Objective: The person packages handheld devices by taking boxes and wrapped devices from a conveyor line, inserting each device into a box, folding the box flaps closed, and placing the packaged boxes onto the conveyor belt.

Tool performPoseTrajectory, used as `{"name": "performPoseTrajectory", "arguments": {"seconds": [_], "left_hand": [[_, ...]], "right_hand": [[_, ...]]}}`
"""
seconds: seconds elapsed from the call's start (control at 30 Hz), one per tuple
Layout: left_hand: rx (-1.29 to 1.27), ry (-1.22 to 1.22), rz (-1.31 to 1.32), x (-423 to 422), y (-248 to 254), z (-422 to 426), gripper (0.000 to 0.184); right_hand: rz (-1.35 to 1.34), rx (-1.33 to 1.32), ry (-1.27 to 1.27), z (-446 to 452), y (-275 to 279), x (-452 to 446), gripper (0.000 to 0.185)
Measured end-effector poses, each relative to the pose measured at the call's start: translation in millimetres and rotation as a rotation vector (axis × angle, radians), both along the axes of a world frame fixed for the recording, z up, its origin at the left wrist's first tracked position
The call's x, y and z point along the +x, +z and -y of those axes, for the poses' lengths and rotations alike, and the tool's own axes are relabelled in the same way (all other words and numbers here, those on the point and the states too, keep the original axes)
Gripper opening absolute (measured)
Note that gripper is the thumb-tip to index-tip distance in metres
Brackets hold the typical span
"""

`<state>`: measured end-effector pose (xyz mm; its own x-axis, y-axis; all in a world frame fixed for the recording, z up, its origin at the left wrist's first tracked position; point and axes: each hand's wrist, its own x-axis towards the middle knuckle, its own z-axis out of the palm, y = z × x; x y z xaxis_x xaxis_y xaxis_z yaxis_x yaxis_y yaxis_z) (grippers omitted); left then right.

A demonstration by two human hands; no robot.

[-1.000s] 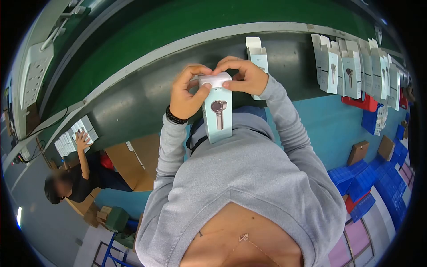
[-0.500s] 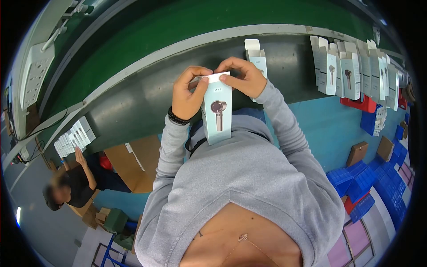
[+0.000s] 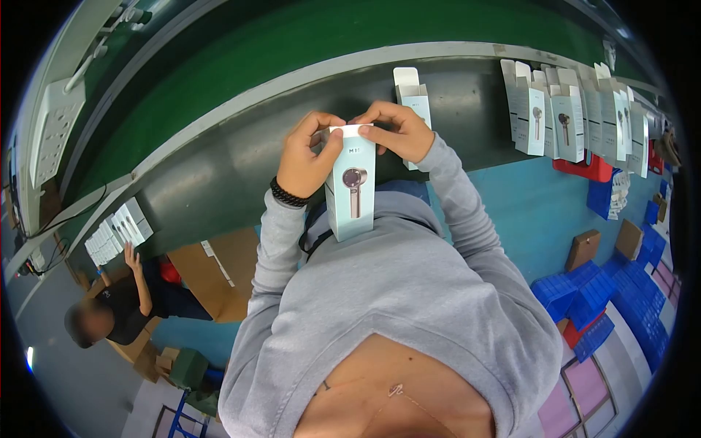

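A tall pale blue box (image 3: 353, 191) marked M11, with a picture of a handheld device, stands upright against my body at the bench edge. My left hand (image 3: 308, 151), with a black beaded bracelet at the wrist, grips its upper left corner. On the upper right corner, my right hand (image 3: 398, 131) pinches the box with thumb and fingers. The white top of the box lies nearly level between my thumbs. Just behind my right hand, another pale box (image 3: 416, 106) stands with its top flap raised.
Several open-flapped boxes (image 3: 566, 117) stand in a row on the right of the dark bench (image 3: 219, 157). At the left, a co-worker (image 3: 128, 303) reaches toward more white boxes (image 3: 120, 230). A red bin (image 3: 595, 169) and blue crates (image 3: 584, 292) are at the right.
The raised white lid of the held box has gone down flat under my fingers and thumbs. The co-worker's hand has moved off the boxes at the left.
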<state>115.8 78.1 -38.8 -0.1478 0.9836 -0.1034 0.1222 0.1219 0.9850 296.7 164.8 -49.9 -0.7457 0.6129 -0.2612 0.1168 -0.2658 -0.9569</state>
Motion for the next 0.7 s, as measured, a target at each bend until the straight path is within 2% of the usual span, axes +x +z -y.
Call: {"name": "performPoseTrajectory", "arguments": {"seconds": [0.17, 0.37, 0.43, 0.63, 0.7], "left_hand": [[-0.048, 0.002, -0.094, -2.0, 4.1, -1.3, 0.013], [-0.055, 0.151, -0.059, 11.7, -8.8, 4.5, 0.016], [-0.039, 0.152, -0.021, 11.2, -11.5, 9.0, 0.016], [-0.041, 0.186, 0.004, 13.5, -13.8, 5.7, 0.017], [-0.03, 0.179, -0.012, 7.5, -21.8, 3.2, 0.015]], "right_hand": [[-0.011, -0.053, -0.008, 1.3, -17.0, -3.9, 0.014], [0.049, 0.046, -0.084, 8.1, -13.2, -11.3, 0.012], [0.011, -0.031, -0.099, 10.9, -11.3, -12.2, 0.012], [0.086, 0.375, -0.11, 9.0, -9.8, -15.6, 0.015], [0.089, 0.363, -0.143, 9.1, -4.3, -17.9, 0.015]]}}
